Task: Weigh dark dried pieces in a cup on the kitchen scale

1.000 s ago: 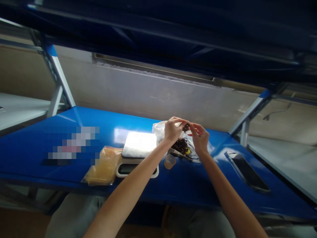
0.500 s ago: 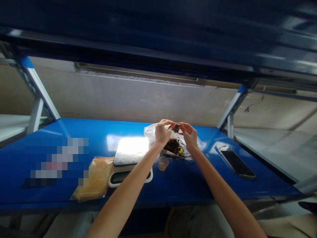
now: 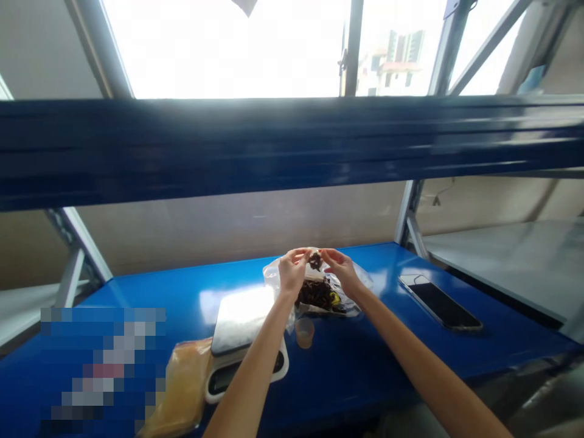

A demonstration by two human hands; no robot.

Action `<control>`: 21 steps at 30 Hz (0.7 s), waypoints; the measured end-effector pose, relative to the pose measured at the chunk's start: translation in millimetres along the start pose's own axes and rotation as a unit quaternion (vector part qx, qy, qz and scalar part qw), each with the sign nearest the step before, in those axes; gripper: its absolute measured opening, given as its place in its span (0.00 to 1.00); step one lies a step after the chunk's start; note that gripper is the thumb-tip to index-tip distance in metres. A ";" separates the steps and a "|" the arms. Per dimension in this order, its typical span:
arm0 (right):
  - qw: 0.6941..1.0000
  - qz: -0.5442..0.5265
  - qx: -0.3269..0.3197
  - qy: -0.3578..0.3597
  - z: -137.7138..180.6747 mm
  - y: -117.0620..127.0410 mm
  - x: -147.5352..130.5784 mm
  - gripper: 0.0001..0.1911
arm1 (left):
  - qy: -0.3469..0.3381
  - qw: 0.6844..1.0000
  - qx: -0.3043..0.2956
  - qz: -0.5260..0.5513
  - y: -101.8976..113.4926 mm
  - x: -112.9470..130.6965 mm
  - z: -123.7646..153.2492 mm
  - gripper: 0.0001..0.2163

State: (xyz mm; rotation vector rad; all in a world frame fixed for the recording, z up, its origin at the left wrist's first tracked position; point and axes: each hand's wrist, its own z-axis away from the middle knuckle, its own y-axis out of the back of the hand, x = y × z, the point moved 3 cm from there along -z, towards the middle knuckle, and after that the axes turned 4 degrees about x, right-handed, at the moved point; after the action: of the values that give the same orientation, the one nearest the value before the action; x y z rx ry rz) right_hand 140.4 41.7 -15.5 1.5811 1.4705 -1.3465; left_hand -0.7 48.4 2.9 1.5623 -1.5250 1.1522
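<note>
A small dark brown, crinkled clump point(image 3: 315, 261) is pinched at its two sides by my left hand point(image 3: 293, 272) and my right hand point(image 3: 341, 271). Both hold it a little above an open clear plastic bag point(image 3: 272, 272). Inside the bag lies a heap of dark brown dried pieces point(image 3: 316, 294), with a small yellow patch point(image 3: 334, 298) at its right. Just in front of the bag stands a small translucent cup point(image 3: 304, 333). Left of it is a white kitchen scale point(image 3: 244, 316) with a shiny platform, partly hidden by my left forearm.
A zip bag of yellowish contents point(image 3: 182, 383) lies left of the scale, beside a pixelated area. On the right rests a phone point(image 3: 440, 303). A dark blue shelf beam point(image 3: 274, 146) crosses above the blue tabletop point(image 3: 347, 383), with metal posts at both sides.
The view has tilted upward, so the window shows above the beam and the table sits lower. Both hands still pinch the dark clump over the bag.
</note>
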 end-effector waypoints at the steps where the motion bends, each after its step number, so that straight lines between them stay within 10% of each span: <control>1: 1.000 0.000 -0.020 -0.007 1.3 -2.3 0.7 0.21 | 0.002 1.000 -0.027 0.007 -0.9 -0.4 -0.4 0.09; 15: 0.997 -0.042 -0.026 -0.062 3.9 -7.9 2.1 0.22 | 0.027 0.996 0.024 0.076 9.3 -2.5 -5.1 0.14; 21: 0.999 -0.025 -0.026 -0.032 4.4 -11.4 0.5 0.21 | 0.031 0.995 -0.064 0.065 4.1 0.5 0.9 0.15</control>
State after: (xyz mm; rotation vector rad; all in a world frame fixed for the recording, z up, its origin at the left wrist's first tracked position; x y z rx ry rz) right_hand 128.3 40.3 -15.0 1.4627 1.5035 -1.3630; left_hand -4.7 46.9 2.5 1.3469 -1.6453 1.1386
